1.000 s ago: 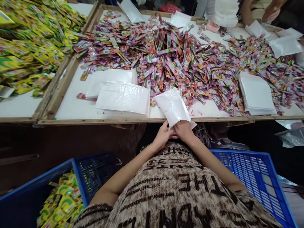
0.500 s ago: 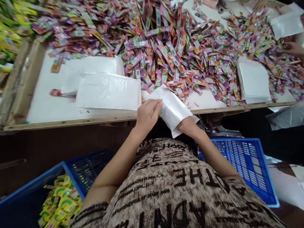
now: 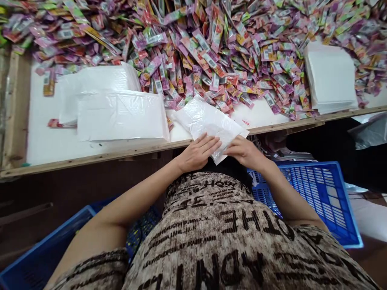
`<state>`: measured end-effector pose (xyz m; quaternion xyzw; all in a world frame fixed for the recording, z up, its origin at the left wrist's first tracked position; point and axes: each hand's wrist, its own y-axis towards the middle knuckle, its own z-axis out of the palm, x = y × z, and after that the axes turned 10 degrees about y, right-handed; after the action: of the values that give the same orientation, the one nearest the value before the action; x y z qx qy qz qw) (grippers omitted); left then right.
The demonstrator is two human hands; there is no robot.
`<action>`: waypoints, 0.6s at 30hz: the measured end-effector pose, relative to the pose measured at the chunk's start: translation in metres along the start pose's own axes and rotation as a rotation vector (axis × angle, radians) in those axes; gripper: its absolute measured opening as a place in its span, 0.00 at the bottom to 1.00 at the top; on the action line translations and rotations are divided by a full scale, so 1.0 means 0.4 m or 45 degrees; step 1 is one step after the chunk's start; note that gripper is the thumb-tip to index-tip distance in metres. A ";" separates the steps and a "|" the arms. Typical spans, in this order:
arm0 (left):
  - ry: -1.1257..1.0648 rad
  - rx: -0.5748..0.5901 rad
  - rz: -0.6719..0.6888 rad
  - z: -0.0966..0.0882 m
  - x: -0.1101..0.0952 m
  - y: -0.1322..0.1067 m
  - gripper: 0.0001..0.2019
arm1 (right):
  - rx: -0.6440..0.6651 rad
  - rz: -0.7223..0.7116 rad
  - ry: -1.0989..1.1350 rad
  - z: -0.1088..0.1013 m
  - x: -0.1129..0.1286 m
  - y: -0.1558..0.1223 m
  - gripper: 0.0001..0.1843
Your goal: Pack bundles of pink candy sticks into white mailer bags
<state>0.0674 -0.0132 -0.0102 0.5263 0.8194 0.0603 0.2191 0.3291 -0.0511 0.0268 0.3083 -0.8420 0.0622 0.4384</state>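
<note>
A white plastic bag lies slanted over the table's front edge, in front of my body. My left hand rests flat on its lower left part, fingers stretched out. With thumb and fingers pressed together, my right hand pinches the bag's near right edge. Just to the left is a pile of flat white bags. Behind the bag spreads a large heap of small, colourful wrapped sticks, mostly pink and purple.
Another stack of white bags stands on the right among the wrapped sticks. A wooden rim runs along the table's front. Blue plastic crates stand below, one at the right and one at the lower left.
My right hand has come out of the bag's opening and now grips its edge. My left hand has moved from the bag's left side to lie flat on it. The view has shifted.
</note>
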 end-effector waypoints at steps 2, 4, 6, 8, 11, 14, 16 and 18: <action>0.031 -0.024 -0.127 0.029 -0.021 -0.007 0.27 | 0.161 -0.079 -0.081 0.037 0.006 0.021 0.11; 0.074 -0.104 -0.285 0.059 -0.037 0.000 0.25 | 0.220 -0.113 -0.153 0.062 0.010 0.031 0.09; 0.112 -0.164 -0.384 0.075 -0.053 0.010 0.22 | 0.192 -0.123 -0.126 0.069 0.017 0.030 0.05; 0.127 -0.172 -0.409 0.072 -0.069 0.013 0.20 | 0.132 -0.129 -0.001 0.062 0.027 0.022 0.04; 0.105 -0.145 -0.405 0.049 -0.089 0.005 0.22 | 0.037 -0.130 0.195 0.055 0.039 0.018 0.06; 0.069 -0.109 -0.405 0.033 -0.099 -0.002 0.25 | -0.050 -0.071 0.334 0.069 0.046 0.027 0.06; 0.107 -0.082 -0.414 0.035 -0.101 -0.001 0.27 | -0.118 -0.014 0.503 0.075 0.058 0.026 0.10; 0.164 -0.066 -0.426 0.042 -0.102 0.001 0.25 | -0.225 0.037 0.695 0.061 0.080 0.007 0.14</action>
<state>0.0890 -0.0514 -0.0133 0.3716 0.9061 0.0778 0.1867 0.2969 -0.0730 0.0374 0.2287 -0.6992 0.0756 0.6731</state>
